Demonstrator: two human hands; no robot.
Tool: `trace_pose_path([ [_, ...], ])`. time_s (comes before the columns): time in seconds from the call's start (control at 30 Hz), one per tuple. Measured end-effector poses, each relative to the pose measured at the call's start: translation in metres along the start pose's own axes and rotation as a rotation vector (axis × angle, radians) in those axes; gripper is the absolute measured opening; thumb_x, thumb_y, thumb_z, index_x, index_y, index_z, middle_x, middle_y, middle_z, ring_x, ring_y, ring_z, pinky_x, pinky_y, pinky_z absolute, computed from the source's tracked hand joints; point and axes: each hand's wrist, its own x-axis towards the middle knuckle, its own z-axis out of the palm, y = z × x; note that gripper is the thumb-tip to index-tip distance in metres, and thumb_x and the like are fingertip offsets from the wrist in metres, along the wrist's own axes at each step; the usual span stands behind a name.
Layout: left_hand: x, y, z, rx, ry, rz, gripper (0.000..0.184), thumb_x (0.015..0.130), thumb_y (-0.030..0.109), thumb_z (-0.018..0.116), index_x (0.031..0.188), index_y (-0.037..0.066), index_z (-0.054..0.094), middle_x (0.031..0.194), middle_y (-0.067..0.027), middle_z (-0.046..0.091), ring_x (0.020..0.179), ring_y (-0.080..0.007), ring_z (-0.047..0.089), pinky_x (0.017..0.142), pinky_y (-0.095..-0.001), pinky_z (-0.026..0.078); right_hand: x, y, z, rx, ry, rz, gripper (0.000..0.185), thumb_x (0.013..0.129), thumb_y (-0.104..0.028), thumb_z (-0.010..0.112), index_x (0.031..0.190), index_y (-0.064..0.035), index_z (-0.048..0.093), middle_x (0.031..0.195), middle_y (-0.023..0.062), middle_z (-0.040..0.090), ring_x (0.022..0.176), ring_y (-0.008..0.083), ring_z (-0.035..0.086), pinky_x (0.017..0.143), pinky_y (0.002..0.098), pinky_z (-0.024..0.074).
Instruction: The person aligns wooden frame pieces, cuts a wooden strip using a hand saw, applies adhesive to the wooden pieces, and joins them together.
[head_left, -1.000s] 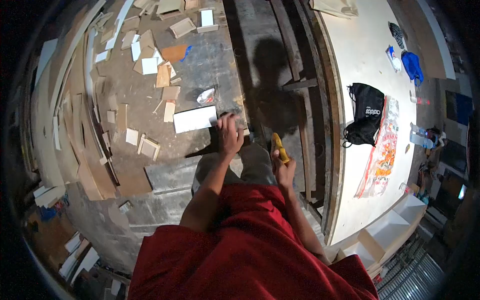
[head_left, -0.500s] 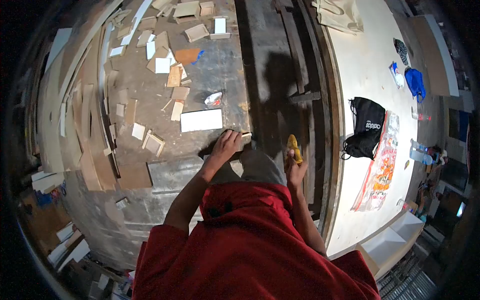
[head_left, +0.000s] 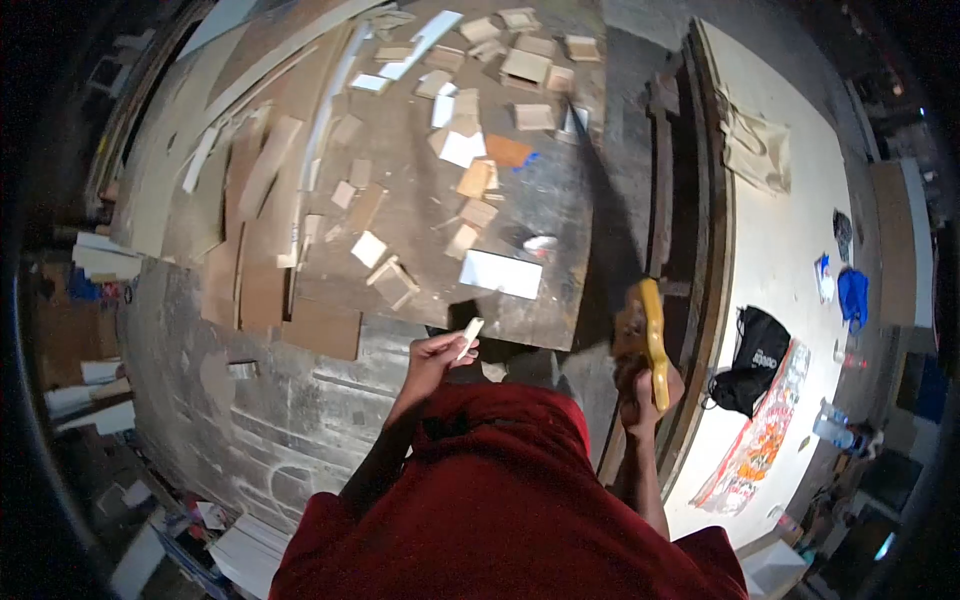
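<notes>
In the head view, my left hand [head_left: 432, 362] pinches a small pale piece of wood [head_left: 470, 338] between thumb and fingers, just off the near edge of the worktable [head_left: 420, 300]. My right hand [head_left: 645, 398] is wrapped round the yellow handle of a hand saw [head_left: 653, 335]. The saw's dark blade points away from me, over the table's right side. Near the table's front edge lies a white rectangular board [head_left: 501, 274], with a small crumpled packet [head_left: 540, 245] behind it.
Several wood offcuts and small wooden boxes [head_left: 525, 68] are scattered over the table. Long boards [head_left: 270, 165] lean at the left. On the right, a pale panel [head_left: 765, 240] carries a black drawstring bag [head_left: 755, 350], a printed plastic sack [head_left: 755, 450] and a cloth bag [head_left: 758, 150].
My left hand has come off the table edge, now holding up the small wood piece. The saw has been raised and its blade shows. The view has turned, shifting the table contents rightward.
</notes>
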Motion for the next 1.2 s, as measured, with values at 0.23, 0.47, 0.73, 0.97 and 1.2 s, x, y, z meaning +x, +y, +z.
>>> trace_pose_path([
  [0.23, -0.037, 0.063, -0.124, -0.415, 0.247, 0.038, 0.026, 0.091, 0.000, 0.069, 0.117, -0.006, 0.069, 0.107, -0.0197, 0.073, 0.087, -0.0224, 0.073, 0.080, -0.0321, 0.062, 0.083, 0.057, 0.243, 0.722, -0.402, 0.562, 0.040, 0.105, -0.042, 0.049, 0.105, -0.0031, 0.059, 0.060, -0.0057, 0.039, 0.045, 0.0072, 0.034, 0.046, 0.0246, 0.0343],
  [0.47, -0.061, 0.085, -0.216, -0.144, 0.439, 0.156, 0.032, 0.088, -0.001, 0.073, 0.119, -0.005, 0.068, 0.100, -0.0129, 0.073, 0.086, -0.0185, 0.071, 0.080, -0.0310, 0.061, 0.119, 0.162, 0.379, 0.972, -0.441, 0.501, 0.040, 0.106, -0.043, 0.044, 0.103, -0.0050, 0.057, 0.058, -0.0077, 0.039, 0.040, 0.0056, 0.029, 0.045, 0.0240, 0.0337],
  [0.73, -0.073, 0.090, -0.272, -0.281, 0.381, -0.029, 0.033, 0.092, 0.001, 0.068, 0.125, -0.002, 0.065, 0.101, -0.0095, 0.072, 0.086, -0.0190, 0.072, 0.079, -0.0308, 0.061, 0.111, 0.219, 0.447, 0.737, 0.102, 0.592, 0.026, 0.100, -0.029, 0.060, 0.108, -0.0038, 0.060, 0.079, 0.0025, 0.060, 0.060, 0.0127, 0.058, 0.056, 0.0264, 0.0500],
  [0.97, -0.059, 0.082, -0.293, -0.354, 0.261, -0.105, 0.024, 0.093, 0.001, 0.067, 0.117, 0.000, 0.068, 0.101, -0.0112, 0.072, 0.089, -0.0212, 0.072, 0.080, -0.0305, 0.061, 0.099, 0.288, 0.430, -0.241, 0.064, 0.333, 0.046, 0.085, -0.032, 0.081, 0.111, 0.0021, 0.066, 0.088, 0.0062, 0.069, 0.073, 0.0177, 0.064, 0.061, 0.0326, 0.0512],
  [1.2, -0.036, 0.097, -0.283, -0.331, 0.187, -0.140, 0.024, 0.089, -0.001, 0.070, 0.113, -0.004, 0.068, 0.098, -0.0144, 0.074, 0.083, -0.0186, 0.072, 0.075, -0.0263, 0.061, 0.084, 0.205, 0.420, -0.456, -0.230, 0.430, 0.051, 0.083, -0.034, 0.079, 0.106, 0.0095, 0.066, 0.076, 0.0184, 0.070, 0.060, 0.0218, 0.070, 0.051, 0.0350, 0.0550],
])
